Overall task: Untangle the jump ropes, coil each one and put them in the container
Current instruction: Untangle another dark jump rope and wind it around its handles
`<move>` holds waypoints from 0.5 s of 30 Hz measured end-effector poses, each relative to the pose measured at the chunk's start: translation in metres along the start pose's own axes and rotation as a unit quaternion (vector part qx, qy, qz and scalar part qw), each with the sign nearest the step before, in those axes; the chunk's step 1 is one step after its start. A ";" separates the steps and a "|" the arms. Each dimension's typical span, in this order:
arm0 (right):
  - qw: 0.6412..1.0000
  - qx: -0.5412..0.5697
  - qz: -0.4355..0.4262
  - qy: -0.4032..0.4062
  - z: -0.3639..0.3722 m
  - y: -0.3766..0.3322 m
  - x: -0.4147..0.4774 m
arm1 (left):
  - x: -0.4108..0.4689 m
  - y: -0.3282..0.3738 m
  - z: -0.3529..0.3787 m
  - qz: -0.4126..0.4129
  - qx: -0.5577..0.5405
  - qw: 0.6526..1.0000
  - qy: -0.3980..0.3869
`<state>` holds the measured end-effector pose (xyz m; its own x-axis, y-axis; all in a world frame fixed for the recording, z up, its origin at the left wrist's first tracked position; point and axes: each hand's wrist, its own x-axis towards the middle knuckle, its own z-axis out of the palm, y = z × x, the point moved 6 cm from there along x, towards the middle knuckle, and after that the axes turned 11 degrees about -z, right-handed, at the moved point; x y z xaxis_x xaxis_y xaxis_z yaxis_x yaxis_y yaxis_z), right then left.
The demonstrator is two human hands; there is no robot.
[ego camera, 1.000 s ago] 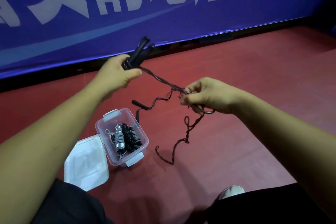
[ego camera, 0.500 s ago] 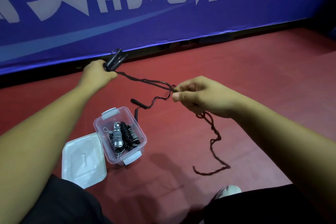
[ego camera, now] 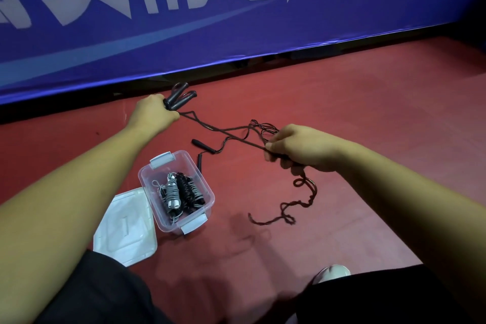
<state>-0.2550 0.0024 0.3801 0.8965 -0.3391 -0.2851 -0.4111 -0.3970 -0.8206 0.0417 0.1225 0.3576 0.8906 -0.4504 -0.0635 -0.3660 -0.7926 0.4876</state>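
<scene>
One jump rope being pulled taut.
Left hand is gripping both handles; right hand is pinching it, tensioning to expose twists.

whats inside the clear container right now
Two coiled jump ropes lie side by side in the clear container: a grey rope and a black rope. The bottom beneath them is covered.

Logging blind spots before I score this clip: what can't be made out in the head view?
Head view: how many coiled ropes lie in the container; the bundles overlap and are small.
Head view: the cord inside the right hand, which curls round it.
Head view: the lower ends of the handles; the left hand covers them.
Head view: the banner lettering; the top edge cuts it off.
</scene>
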 end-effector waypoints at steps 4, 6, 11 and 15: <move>0.996 -0.050 -0.037 0.071 -0.008 -0.011 0.002 | 0.000 0.000 0.000 -0.002 -0.009 1.000 0.002; 0.981 -0.153 -0.091 0.081 -0.007 -0.022 0.000 | 0.000 -0.001 0.000 -0.006 -0.011 1.000 0.000; 0.986 -0.082 -0.098 0.109 -0.010 -0.020 -0.004 | 0.006 -0.007 -0.003 -0.017 -0.006 1.000 0.001; 0.983 -0.127 -0.097 0.087 -0.010 -0.020 -0.005 | 0.010 -0.014 -0.008 -0.028 -0.010 0.999 0.021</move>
<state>-0.2523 0.0037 0.4031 0.9298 -0.3669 -0.0279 -0.2821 -0.6622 -0.6942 0.0584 0.1325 0.3568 0.9205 -0.3869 -0.0543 -0.3101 -0.8081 0.5008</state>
